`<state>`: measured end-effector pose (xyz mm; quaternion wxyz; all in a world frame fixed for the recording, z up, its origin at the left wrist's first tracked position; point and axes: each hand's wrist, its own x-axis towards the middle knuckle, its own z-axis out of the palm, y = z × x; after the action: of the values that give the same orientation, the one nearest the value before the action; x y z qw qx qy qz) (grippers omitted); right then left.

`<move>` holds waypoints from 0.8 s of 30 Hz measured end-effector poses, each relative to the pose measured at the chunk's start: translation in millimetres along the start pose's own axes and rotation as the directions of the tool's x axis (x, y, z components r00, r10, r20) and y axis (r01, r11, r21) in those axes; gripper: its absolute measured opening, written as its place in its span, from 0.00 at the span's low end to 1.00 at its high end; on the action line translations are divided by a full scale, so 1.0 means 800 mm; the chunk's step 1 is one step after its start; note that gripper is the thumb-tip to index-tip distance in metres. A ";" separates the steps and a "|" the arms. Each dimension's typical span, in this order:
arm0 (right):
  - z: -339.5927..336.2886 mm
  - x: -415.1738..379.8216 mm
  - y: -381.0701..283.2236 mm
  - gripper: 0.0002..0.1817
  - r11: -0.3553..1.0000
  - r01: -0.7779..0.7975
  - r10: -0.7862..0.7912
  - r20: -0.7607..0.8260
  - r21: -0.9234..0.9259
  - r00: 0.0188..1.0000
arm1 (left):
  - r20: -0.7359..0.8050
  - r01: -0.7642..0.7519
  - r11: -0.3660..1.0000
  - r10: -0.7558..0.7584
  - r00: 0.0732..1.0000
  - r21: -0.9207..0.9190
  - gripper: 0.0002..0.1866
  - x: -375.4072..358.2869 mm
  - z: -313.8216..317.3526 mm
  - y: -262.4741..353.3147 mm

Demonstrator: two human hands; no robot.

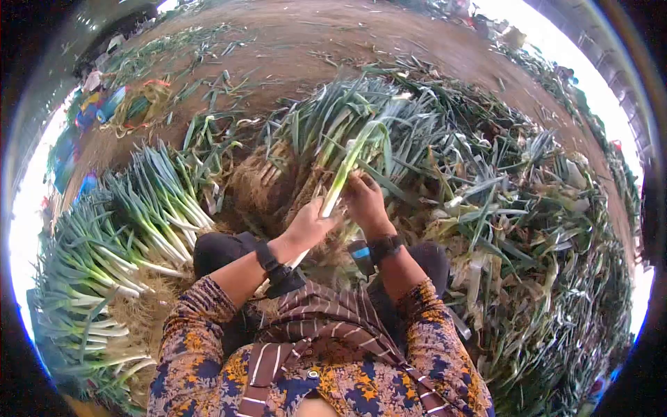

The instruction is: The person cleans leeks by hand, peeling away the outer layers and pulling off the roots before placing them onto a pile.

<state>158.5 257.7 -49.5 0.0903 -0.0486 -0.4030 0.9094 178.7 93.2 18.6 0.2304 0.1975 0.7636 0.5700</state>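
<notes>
Green leek (345, 167) is sitting clenched in my left hand (310, 226) while my right hand (364, 201) fingers are stripping its outer leaves; next calls for peeling downward, I judge.

The person wears a long-sleeved garment printed with flowers in dark blue, orange and brown; the sleeves are pushed up to the elbows, leaving the forearms bare. A brown cloth with thin pale stripes lies across the chest and lap, with a strap of the same stripe running down. Dark trousers cover the knees. Each wrist carries a black band; the one by the right hand (366, 203) seems to bear a small blue part. The left hand (310, 226) is bare.
</notes>
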 end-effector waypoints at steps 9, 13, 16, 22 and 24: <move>-0.062 0.005 0.036 0.13 0.774 0.006 -0.193 -0.227 -0.633 0.954 | 0.292 0.318 0.916 -0.244 0.925 -0.243 0.06 -0.008 0.038 0.030; -0.040 -0.028 -0.012 0.12 0.935 -0.068 0.045 -0.071 -0.349 0.996 | 0.458 0.489 0.759 -0.284 0.843 -0.430 0.05 0.006 0.030 0.009; -0.048 -0.027 0.002 0.10 0.980 -0.097 0.102 0.019 -0.174 0.995 | 0.527 0.570 0.655 -0.294 0.797 -0.496 0.05 0.008 0.029 0.013; -0.063 -0.022 0.032 0.15 0.774 0.346 -0.224 0.282 -0.530 0.933 | 0.604 0.616 0.399 -0.174 0.778 -0.679 0.10 0.010 0.033 -0.003; -0.067 -0.007 0.046 0.16 0.991 -0.100 0.114 0.162 -0.090 0.980 | 0.594 0.607 0.370 -0.165 0.788 -0.703 0.11 0.011 0.027 -0.011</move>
<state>167.9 270.9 -112.9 0.0051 0.0025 -0.4427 0.8967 183.7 112.6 3.6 0.5886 -0.0191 0.3184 0.7429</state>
